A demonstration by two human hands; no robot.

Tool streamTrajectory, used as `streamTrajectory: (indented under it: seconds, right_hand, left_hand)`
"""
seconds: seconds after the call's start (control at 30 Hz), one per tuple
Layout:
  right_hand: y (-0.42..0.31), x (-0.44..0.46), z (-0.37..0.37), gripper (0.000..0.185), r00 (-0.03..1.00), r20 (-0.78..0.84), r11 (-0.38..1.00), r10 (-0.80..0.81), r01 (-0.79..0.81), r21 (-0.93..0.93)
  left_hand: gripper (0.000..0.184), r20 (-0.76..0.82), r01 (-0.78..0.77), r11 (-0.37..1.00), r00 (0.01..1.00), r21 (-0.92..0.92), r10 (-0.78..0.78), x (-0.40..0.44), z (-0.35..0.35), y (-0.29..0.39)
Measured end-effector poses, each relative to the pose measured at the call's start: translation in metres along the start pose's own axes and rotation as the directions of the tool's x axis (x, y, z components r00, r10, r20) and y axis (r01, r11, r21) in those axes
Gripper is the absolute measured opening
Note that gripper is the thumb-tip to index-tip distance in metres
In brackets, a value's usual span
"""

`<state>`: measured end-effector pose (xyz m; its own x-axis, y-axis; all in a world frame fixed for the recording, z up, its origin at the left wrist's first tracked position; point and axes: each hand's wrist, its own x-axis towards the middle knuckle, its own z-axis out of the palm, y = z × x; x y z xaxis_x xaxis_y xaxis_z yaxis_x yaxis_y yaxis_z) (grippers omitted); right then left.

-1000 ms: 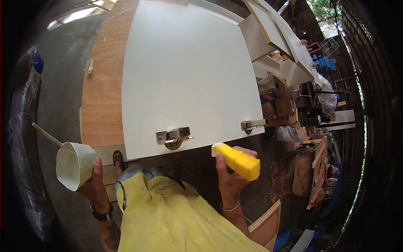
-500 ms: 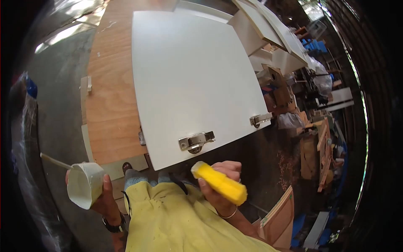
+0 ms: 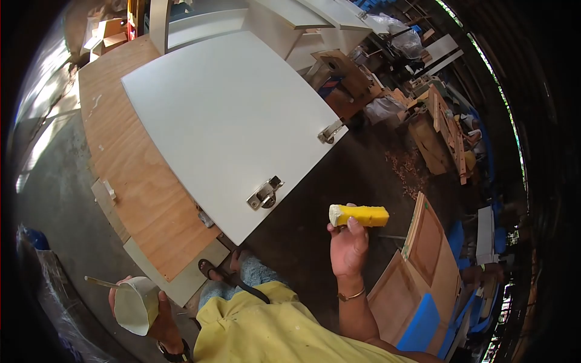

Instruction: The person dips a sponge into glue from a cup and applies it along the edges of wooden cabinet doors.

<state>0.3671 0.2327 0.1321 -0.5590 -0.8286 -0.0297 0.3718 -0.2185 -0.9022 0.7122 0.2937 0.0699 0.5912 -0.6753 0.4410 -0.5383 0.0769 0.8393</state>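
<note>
My left hand (image 3: 162, 320) is wrapped round a whitish cup (image 3: 135, 307) at the lower left. A thin stick (image 3: 100, 282) leans out over the cup's rim. My right hand (image 3: 349, 249) is raised beside the white door panel (image 3: 224, 133) and pinches a long yellow sponge (image 3: 370, 216). The sponge's left end is whitish. The panel lies flat, and two metal hinges are fixed along its near edge: one hinge (image 3: 265, 193) close to the corner, another hinge (image 3: 331, 131) farther along. Neither hand touches the panel.
Beneath the panel lies a plywood sheet (image 3: 130, 181). Framed wooden panels (image 3: 423, 242) lean at the lower right, with a blue sheet (image 3: 423, 320) by them. White cabinet parts (image 3: 209, 29) stand behind. Wood shavings (image 3: 407, 172) litter the floor. A plastic-wrapped bundle (image 3: 51, 290) stands at left.
My view has turned, so the panel appears tilted and farther left. My right hand has moved outward to the right with the sponge, away from my apron. My left hand still holds the cup.
</note>
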Motion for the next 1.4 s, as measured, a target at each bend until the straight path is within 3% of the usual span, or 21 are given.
streamTrajectory:
  seconds: [0.13,0.23,0.33,0.43,0.47,0.5,0.57,0.6,0.7,0.8,1.1,1.23,1.33,1.4]
  right_hand:
    - [0.000,0.011,-0.008,0.026,0.896,0.232,0.817,0.378,-0.441,0.372]
    - [0.002,0.018,-0.004,0.027,0.824,0.333,0.689,0.458,-0.566,0.453]
    - [-0.002,0.023,0.004,0.028,0.822,0.355,0.695,0.446,-0.567,0.442]
    - [-0.005,0.029,0.008,0.030,0.929,0.237,0.882,0.286,-0.352,0.313]
    - [-0.008,0.025,0.019,0.030,0.979,0.144,0.957,0.145,-0.175,0.229]
    - [-0.005,0.027,0.018,0.029,0.985,0.170,1.000,0.019,-0.022,0.018]
    - [0.001,0.032,0.017,0.027,0.931,0.306,0.877,-0.198,0.308,-0.369]
    - [0.002,0.034,0.020,0.026,0.874,0.392,0.706,-0.288,0.470,-0.529]
    - [0.008,0.039,0.026,0.029,0.750,0.564,0.412,-0.345,0.661,-0.627]
    - [0.013,0.049,0.029,0.029,0.660,0.671,0.301,-0.338,0.751,-0.587]
    - [0.024,0.058,0.034,0.027,0.623,0.725,0.254,-0.294,0.782,-0.569]
    - [0.022,0.036,0.045,0.026,0.475,0.835,0.213,-0.277,0.878,-0.429]
    - [0.024,0.016,0.047,0.021,0.493,0.837,0.331,-0.236,0.851,-0.408]
    - [0.017,0.025,0.041,0.025,0.568,0.789,0.264,-0.234,0.818,-0.511]
  left_hand:
    - [0.082,-0.010,0.008,1.000,1.000,-0.007,-0.008,-0.003,0.001,0.008]
    - [0.083,-0.021,0.060,0.998,0.998,-0.026,-0.061,-0.005,0.000,0.011]
    - [0.082,-0.019,0.053,0.998,0.998,-0.023,-0.053,-0.003,0.002,0.014]
    - [0.082,-0.041,0.039,0.999,0.998,-0.030,-0.041,0.002,0.015,0.019]
    - [0.082,-0.036,0.020,0.999,0.999,-0.044,-0.021,0.004,0.020,0.021]
    - [0.081,-0.032,0.002,0.998,0.999,-0.058,-0.004,0.007,0.026,0.023]
    - [0.082,-0.021,-0.014,0.997,1.000,-0.080,0.012,0.011,0.036,0.030]
    - [0.082,-0.016,-0.016,0.996,1.000,-0.091,0.014,0.014,0.042,0.035]
    - [0.084,-0.037,-0.038,0.992,0.999,-0.124,0.034,0.014,0.057,0.041]
    - [0.085,-0.045,-0.074,0.992,0.997,-0.100,0.069,0.012,0.067,0.045]
    - [0.087,-0.016,-0.020,0.996,1.000,-0.083,0.018,0.003,0.073,0.043]
    - [0.087,0.028,-0.017,0.994,0.999,-0.110,0.020,0.011,0.076,0.043]
    - [0.086,0.036,-0.037,0.990,0.998,-0.135,0.043,0.017,0.079,0.038]
    - [0.085,0.044,-0.045,0.990,0.998,-0.132,0.051,0.020,0.079,0.035]
